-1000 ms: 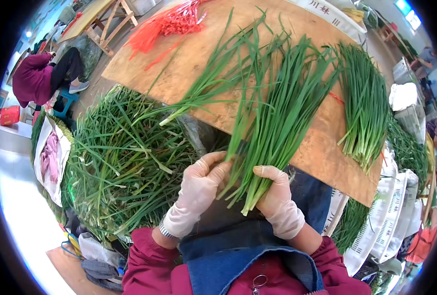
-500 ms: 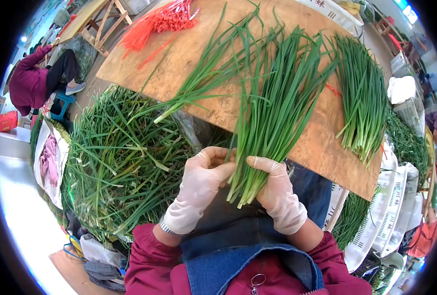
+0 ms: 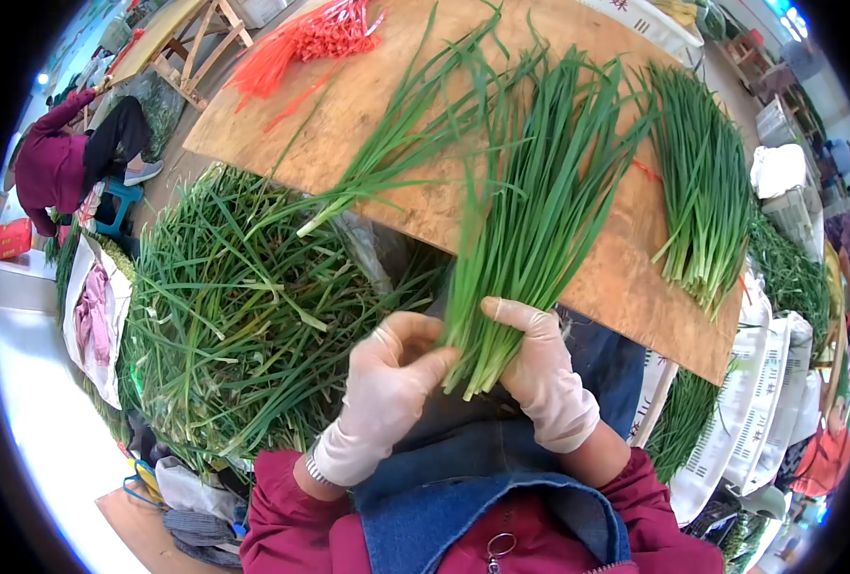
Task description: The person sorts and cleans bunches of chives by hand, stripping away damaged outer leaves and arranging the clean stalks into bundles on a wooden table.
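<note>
A bunch of green chives point(image 3: 540, 201) lies partly on the wooden board, its pale stem ends hanging over the near edge. My right hand point(image 3: 545, 378), in a whitish glove, is closed around the stems from the right, thumb on top. At the bunch's left side my left hand point(image 3: 387, 383), also gloved, pinches stems between thumb and fingers; some fingertips are hidden. A smaller loose group of chives point(image 3: 377, 172) rests on the board to the left. Farther right lies a thick, even bunch of chives point(image 3: 698, 182).
Red plastic ties point(image 3: 301, 53) lie on the far part of the wooden board point(image 3: 626, 277). A large heap of loose chives point(image 3: 224, 306) fills the left side. White crates point(image 3: 750, 411) stand at right. Another person point(image 3: 56, 163) sits at far left.
My left hand has moved slightly down along the stems and now pinches the bunch's left edge near its ends. The leaves there are blurred by motion. My right hand keeps its hold.
</note>
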{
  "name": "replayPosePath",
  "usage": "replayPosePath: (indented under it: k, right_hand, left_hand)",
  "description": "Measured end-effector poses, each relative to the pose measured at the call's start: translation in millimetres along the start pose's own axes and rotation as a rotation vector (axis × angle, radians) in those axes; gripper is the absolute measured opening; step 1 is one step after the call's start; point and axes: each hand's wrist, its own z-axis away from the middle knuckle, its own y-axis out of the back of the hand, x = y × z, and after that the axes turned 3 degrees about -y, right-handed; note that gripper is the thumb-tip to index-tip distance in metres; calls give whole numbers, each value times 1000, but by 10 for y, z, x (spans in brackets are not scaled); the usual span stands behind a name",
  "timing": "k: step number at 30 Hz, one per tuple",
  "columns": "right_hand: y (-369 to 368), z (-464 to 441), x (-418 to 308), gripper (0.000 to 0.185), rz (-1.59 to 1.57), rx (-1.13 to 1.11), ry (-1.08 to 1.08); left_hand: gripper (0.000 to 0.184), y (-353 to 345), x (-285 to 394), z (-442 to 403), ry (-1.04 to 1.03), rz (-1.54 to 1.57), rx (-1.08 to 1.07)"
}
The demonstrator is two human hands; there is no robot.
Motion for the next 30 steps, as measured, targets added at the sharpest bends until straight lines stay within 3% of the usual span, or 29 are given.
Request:
replayPosePath:
  k: [4, 6, 8, 12, 14, 15, 16, 18, 20, 22, 23, 26, 28, 30]
  right_hand:
    - [-141, 89, -8, 25, 22, -1, 23]
    - [-12, 49, -9, 25, 85, -27, 25]
    - [-9, 76, -58, 36, 87, -2, -65]
    - [65, 65, -105, 37, 66, -41, -108]
    - [70, 65, -137, 38, 82, -59, -132]
    - [67, 56, -139, 39, 93, -75, -138]
    - [77, 54, -142, 37, 57, -86, -144]
    - [97, 59, -145, 35, -12, -102, -153]
    - [13, 112, -169, 38, 4, -93, -137]
    - [21, 142, -190, 38, -34, -125, -129]
    - [-45, 188, -221, 36, -38, -120, -124]
    - [-236, 408, -413, 34, -66, -228, -56]
    - [-325, 520, -501, 30, -194, -274, -14]
    - [-335, 473, -506, 25, -234, -334, 64]
  left_hand:
    - [16, -81, -177, -45, -33, -60, -80]
    - [13, 21, -114, -10, -354, -482, -52]
    - [12, 242, -72, 98, -639, -580, 148]
    - [12, 1108, -61, 232, -487, -612, 765]
    - [15, 1586, -88, 206, -497, -1486, 875]
    - [19, 1634, -90, 141, -358, -1580, 861]
    - [22, 1577, -29, 33, -390, -1569, 829]
    - [25, 1500, -2, -279, -666, -1367, 697]
    - [29, 1391, 62, -680, -731, -1530, 691]
    - [31, 1336, 107, -1024, -582, -1673, 649]
    - [27, 1417, 21, -1195, -624, -1713, 671]
    - [16, 1540, 117, -1213, -619, -1459, 530]
    - [14, 1463, 327, -957, -548, -909, 502]
    - [13, 1415, 625, -700, -291, -390, 290]
